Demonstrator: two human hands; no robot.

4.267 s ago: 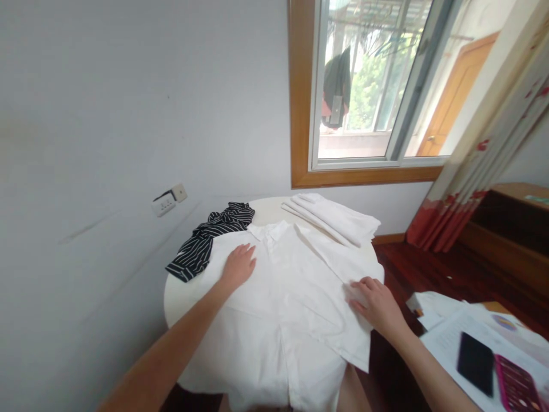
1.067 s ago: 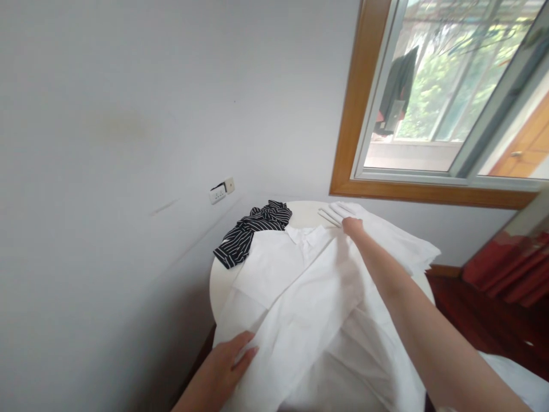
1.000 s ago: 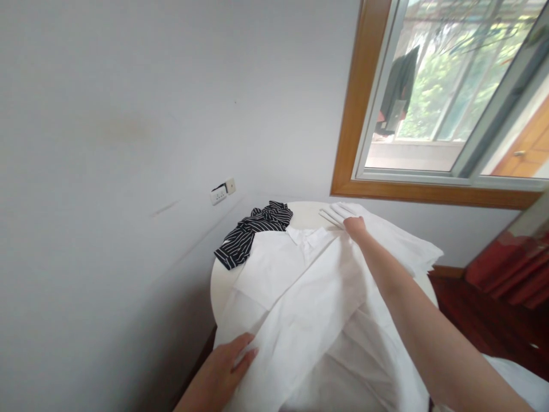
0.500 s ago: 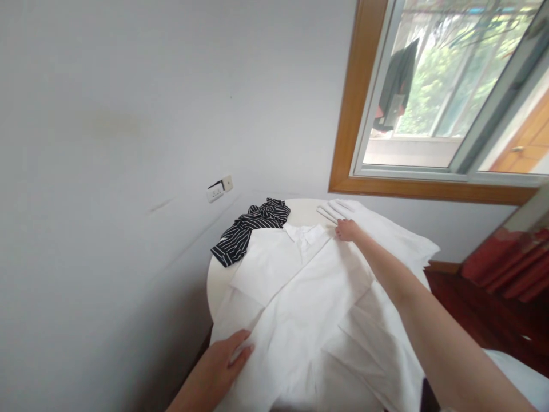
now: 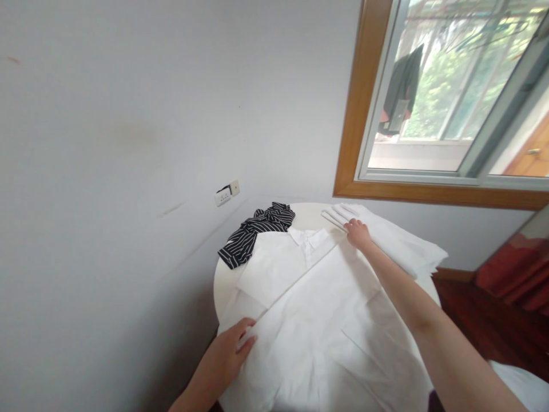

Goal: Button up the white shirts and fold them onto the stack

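A white collared shirt (image 5: 326, 309) lies spread over a small round white table (image 5: 223, 286), one side folded across along a straight diagonal edge. My left hand (image 5: 234, 352) pinches the near end of that folded edge at the table's front left. My right hand (image 5: 358, 233) is stretched far out and grips the far end of the same edge, next to the collar (image 5: 309, 237). Both arms are bare.
A crumpled black-and-white striped garment (image 5: 255, 232) lies at the table's far left. Folded white cloth (image 5: 394, 240) is stacked at the far right. The grey wall with a socket (image 5: 226, 194) is close on the left; a wood-framed window (image 5: 433, 114) is behind, dark red floor to the right.
The shirt's right side has been folded across toward the left. In the last second both hands kept their hold and drew the fold taut, so the cloth lies flatter.
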